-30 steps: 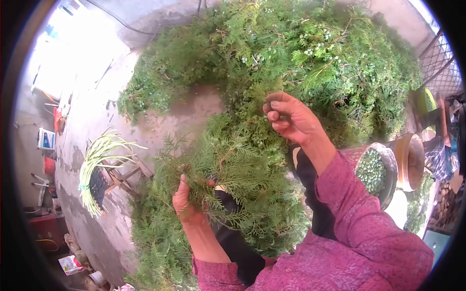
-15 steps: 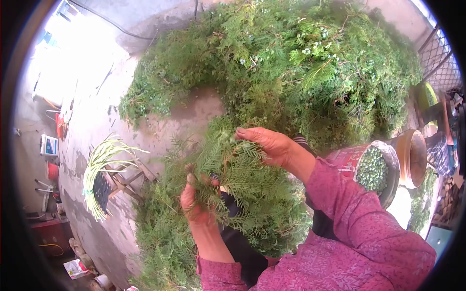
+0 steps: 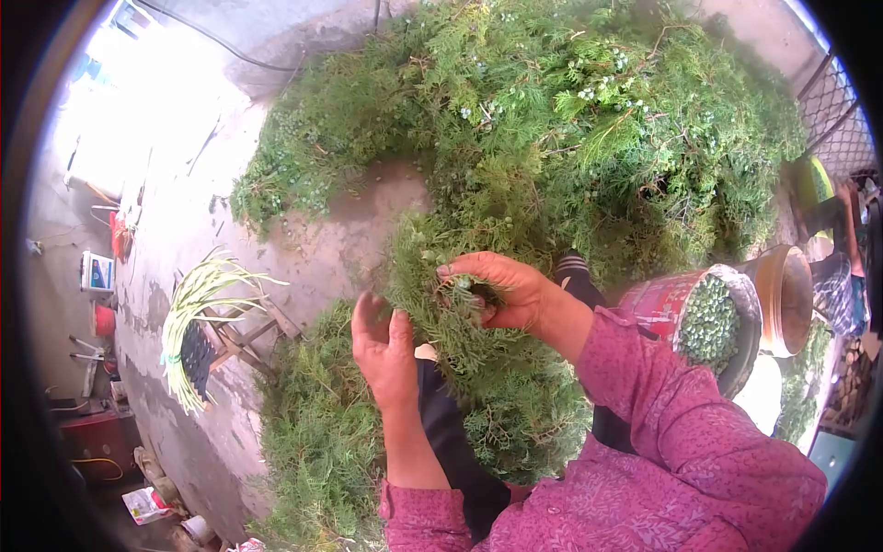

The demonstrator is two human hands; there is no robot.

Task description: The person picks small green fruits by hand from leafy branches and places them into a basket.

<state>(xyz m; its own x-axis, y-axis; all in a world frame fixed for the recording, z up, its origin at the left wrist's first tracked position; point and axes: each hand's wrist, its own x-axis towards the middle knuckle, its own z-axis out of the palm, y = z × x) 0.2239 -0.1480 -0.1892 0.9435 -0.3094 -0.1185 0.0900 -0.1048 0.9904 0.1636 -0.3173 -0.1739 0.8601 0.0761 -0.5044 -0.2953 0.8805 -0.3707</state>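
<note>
My right hand (image 3: pixel 508 287) is closed on a leafy evergreen sprig (image 3: pixel 441 317), which looks like cypress with small green cones. The sprig spreads below and left of the thumb and fingers. Just left of it is my left hand (image 3: pixel 384 357), raised with thumb and fingers apart and nothing visible in it. Some left fingertips are hard to see beside the foliage. At my right forearm a red and white bucket (image 3: pixel 655 302) lies tilted toward me, holding many small green cones (image 3: pixel 706 322).
A big heap of cut evergreen branches (image 3: pixel 589 120) spreads ahead of me. More greenery (image 3: pixel 317 432) lies around my legs. On the left, a small stool (image 3: pixel 241 342) bears a bundle of long green beans (image 3: pixel 195 313). An orange-brown bucket (image 3: pixel 793 299) stands at the right.
My left hand has come off the sprig and opened to its left. My right hand still grips the sprig, which now hangs more bunched and lower.
</note>
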